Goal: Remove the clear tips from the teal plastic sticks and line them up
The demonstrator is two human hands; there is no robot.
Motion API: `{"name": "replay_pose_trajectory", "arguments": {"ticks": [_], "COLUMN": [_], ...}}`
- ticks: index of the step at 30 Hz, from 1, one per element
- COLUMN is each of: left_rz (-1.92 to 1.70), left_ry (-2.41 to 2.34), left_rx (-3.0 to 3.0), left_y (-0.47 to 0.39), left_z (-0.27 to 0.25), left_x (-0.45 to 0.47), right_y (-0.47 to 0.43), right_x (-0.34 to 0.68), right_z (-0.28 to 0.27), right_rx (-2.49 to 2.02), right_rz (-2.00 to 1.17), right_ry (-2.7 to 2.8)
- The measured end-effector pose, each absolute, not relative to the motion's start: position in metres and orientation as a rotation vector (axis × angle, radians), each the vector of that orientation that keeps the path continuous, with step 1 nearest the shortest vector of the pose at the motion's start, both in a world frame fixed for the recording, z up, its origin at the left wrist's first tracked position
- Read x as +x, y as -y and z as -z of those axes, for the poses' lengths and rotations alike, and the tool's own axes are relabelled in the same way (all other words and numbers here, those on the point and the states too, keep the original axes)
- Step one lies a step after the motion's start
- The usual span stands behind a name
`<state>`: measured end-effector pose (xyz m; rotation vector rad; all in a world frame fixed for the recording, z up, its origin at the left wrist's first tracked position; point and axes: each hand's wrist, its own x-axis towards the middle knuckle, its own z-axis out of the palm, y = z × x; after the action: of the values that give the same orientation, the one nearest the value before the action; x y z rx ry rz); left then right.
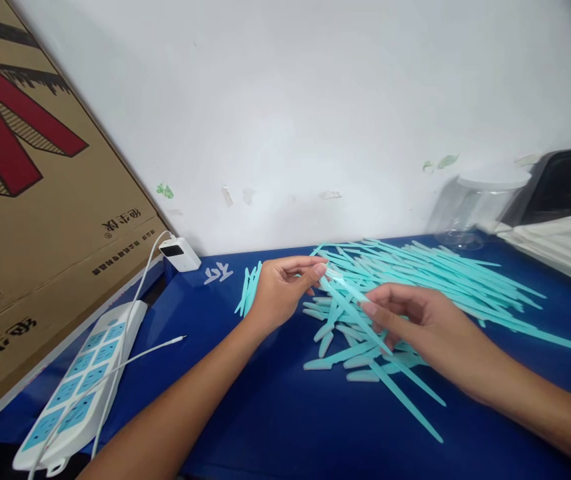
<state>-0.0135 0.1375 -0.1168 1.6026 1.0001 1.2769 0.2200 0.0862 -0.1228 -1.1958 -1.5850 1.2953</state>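
Left hand [282,290] and right hand [418,323] each pinch an end of one turquoise plastic strip [348,300] above the loose strip pile [440,280] on the blue tabletop [275,413].

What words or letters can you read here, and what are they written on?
Cardboard box: black printed characters, upside down from this view and too small and tilted to read; beside them a big red shape like a "V".
Blue table cover: small white marks near the charger, not readable.
Power strip: no readable text.
Nothing else carries writing.
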Motion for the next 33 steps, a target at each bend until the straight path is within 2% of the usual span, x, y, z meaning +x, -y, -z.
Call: {"name": "replay_pose_trajectory", "arguments": {"ticks": [8,23,33], "left_rz": [-1.315,-1.218,-1.227], "left_ry": [-0.970,-1.028,-1.007], "left_rx": [1.615,1.542,1.560], "left_y": [-0.134,-0.130,-0.135], "left_z": [0.115,0.110,0.107], "left_x": [-0.011,-0.010,-0.018], "right_y": [-0.082,-0.083,-0.086], "right_x": [0.218,0.222,0.226], "right_z": [0.129,0.136,0.125], "right_rx": [-1.226,-1.285,-1.259], "right_rz": [-1.001,-1.125,-0.994], "right_ry": [1.819,1.941,1.970]}}
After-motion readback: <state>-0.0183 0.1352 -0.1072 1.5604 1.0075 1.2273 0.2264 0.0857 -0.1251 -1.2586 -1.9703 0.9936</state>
